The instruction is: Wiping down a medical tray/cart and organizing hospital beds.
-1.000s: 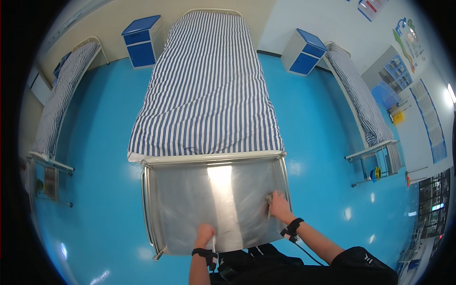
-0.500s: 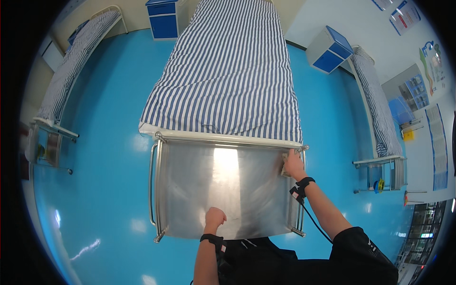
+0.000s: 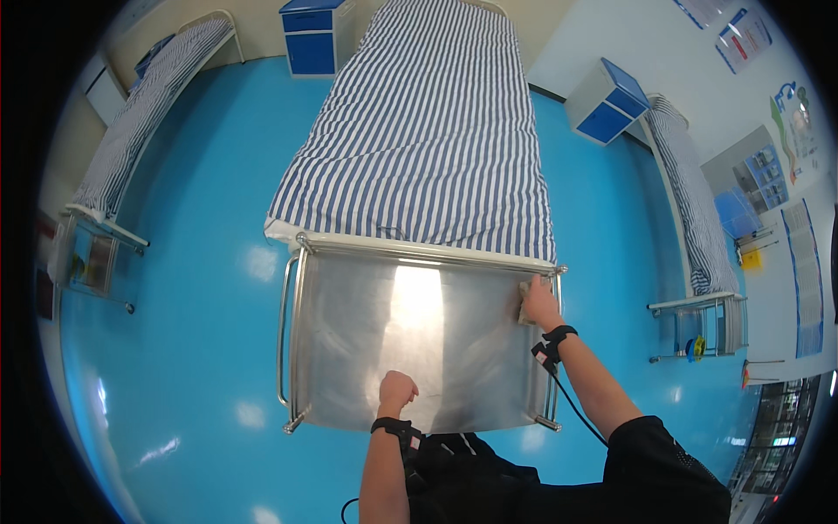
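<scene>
Cloth (image 3: 529, 301) (pale, crumpled), shiny steel footboard (image 3: 419, 349)

Single head-worn fisheye view, aimed steeply down from above, steel panel (image 3: 419, 349) of the striped bed (image 3: 428, 131) seen close below, blue floor (image 3: 201, 262) bent toward the rim, forearms entering from the lower edge.

Bed cover (image 3: 428, 131): navy and white stripes. Footboard panel (image 3: 410, 349): bare silvery steel with a bright white glare patch. Floor (image 3: 209, 262): glossy sky blue. Bedside cabinets (image 3: 312, 39): blue tops and fronts, white sides. Cloth (image 3: 529, 301) under the right hand (image 3: 541, 307): pale beige. Wristbands (image 3: 559, 334): black. Sleeve (image 3: 663, 463): black.
</scene>
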Motion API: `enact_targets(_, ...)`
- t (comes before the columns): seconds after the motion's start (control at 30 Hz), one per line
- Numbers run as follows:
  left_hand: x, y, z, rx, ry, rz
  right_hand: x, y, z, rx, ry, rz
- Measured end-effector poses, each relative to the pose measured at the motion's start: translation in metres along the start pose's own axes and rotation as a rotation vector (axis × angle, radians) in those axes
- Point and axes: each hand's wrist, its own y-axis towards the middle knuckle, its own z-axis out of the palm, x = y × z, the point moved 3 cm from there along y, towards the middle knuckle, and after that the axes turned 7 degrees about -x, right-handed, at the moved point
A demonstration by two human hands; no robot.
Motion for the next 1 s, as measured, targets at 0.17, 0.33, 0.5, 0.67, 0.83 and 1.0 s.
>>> enact_targets(0.17, -0.016, -0.008, -0.009, -0.061, -0.333, -0.201, -0.004, -0.041, 0.004, 0.035, -0.016, 0.034)
enact_targets(0.33, -0.007, -0.005, -0.013, -0.036, -0.415, -0.221, -0.011, -0.096, 0.018, 0.062, 0.034, 0.032)
enact_targets(0.5, -0.019, -0.010, -0.016, -0.048, -0.490, -0.197, -0.021, -0.167, 0.027, 0.051, 0.049, 0.091)
enact_targets(0.67, -0.021, -0.013, -0.016, -0.063, -0.554, -0.166, -0.023, -0.231, 0.032, -0.007, 0.066, 0.106)
enact_targets(0.83, -0.016, -0.012, -0.015, -0.049, -0.593, -0.119, -0.028, -0.253, 0.040, 0.017, 0.065, 0.126)
enact_targets(1.0, -0.022, -0.017, -0.014, -0.043, -0.625, -0.125, -0.036, -0.247, 0.044, 0.031, 0.103, 0.169)
